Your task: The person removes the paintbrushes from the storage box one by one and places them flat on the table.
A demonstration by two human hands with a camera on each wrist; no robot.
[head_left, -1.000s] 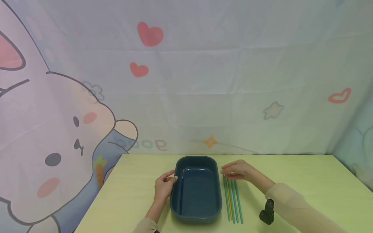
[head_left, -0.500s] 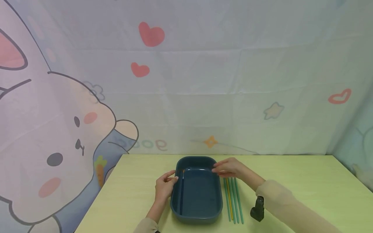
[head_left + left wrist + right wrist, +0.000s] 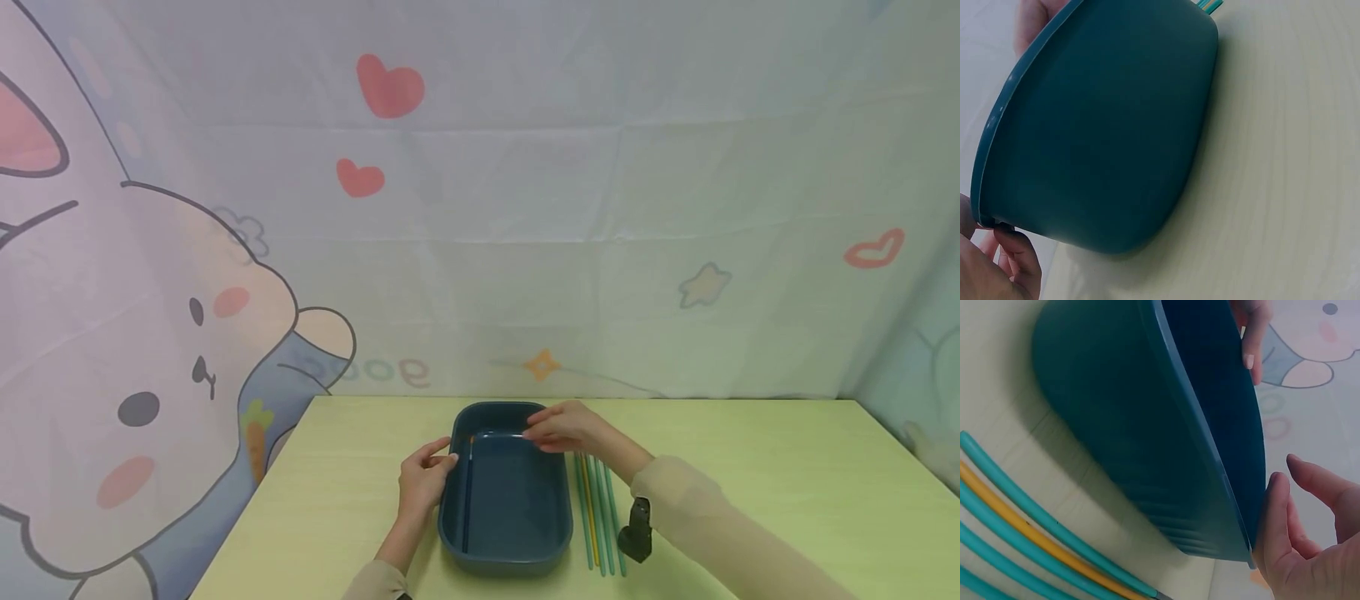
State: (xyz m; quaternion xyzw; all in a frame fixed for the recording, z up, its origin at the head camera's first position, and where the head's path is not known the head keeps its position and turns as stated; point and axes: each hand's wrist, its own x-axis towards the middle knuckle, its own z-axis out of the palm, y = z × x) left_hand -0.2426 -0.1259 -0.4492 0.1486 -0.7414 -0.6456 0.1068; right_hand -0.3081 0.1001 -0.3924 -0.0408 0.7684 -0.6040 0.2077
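Observation:
A deep dark-blue rectangular bin (image 3: pixel 517 500) stands on the table. My left hand (image 3: pixel 423 479) grips its left rim, thumb on top and fingers curled beneath the edge, as the left wrist view shows. Along the bin's left inside lies one slim dark stick (image 3: pixel 468 500) with an orange tip, like a paintbrush. My right hand (image 3: pixel 566 427) hovers over the far right corner of the bin; in the right wrist view its thumb and fingers are apart with nothing between them. Whether it touches the rim I cannot tell.
Right of the bin, several thin teal sticks (image 3: pixel 611 517) and one yellow stick (image 3: pixel 591 517) lie side by side, their far ends partly behind my right hand. A pale yellow table (image 3: pixel 750 467) meets a printed cloth backdrop (image 3: pixel 525 292) at the back.
My right hand has moved left, from above the far ends of the sticks to over the bin's far right corner. The left hand and the bin have stayed put.

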